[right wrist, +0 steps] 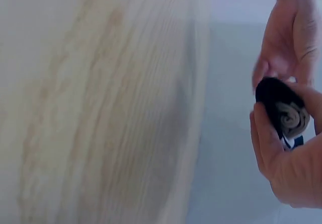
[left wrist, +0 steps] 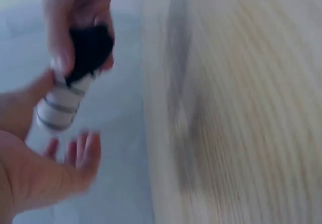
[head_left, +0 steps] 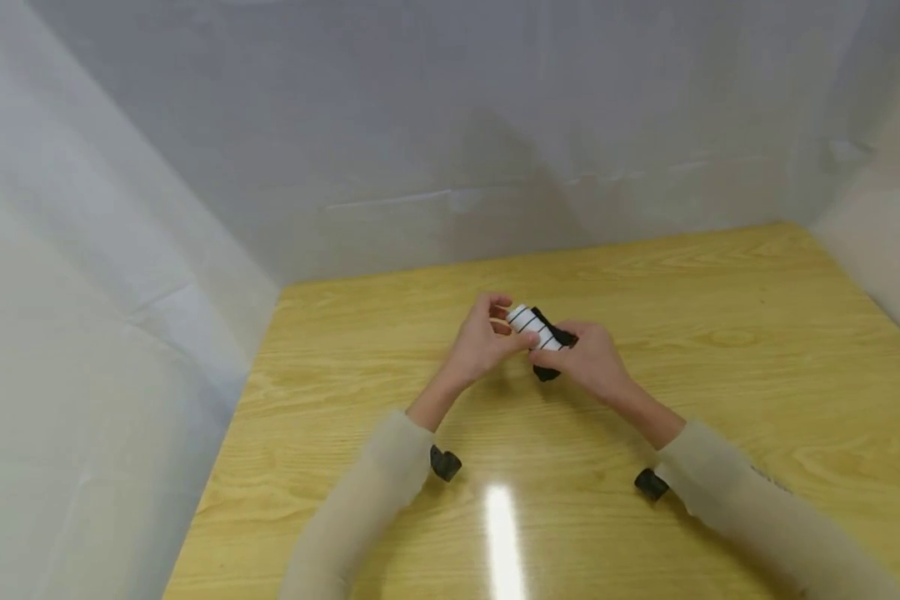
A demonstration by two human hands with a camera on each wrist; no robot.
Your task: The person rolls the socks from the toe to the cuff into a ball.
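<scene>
Rolled sock (head_left: 538, 332), white with black stripes and a black end, held above the wooden table (head_left: 720, 350) near its far edge | left hand (head_left: 483, 342) pinches the white end | right hand (head_left: 588, 358) curls round the black end | risk, I'd judge: a loosened pinch lets the roll unwind.

A pale yellow wooden worktop (head_left: 720, 350) with darker grain lines is filling the lower part of the head view, running from its near edge to a far edge that is meeting white sheeting. A bright strip of light is glaring off its glossy surface near the middle of the near side. Both wrist views are showing the same wood grain, blurred, beside the pale sheeting.
</scene>
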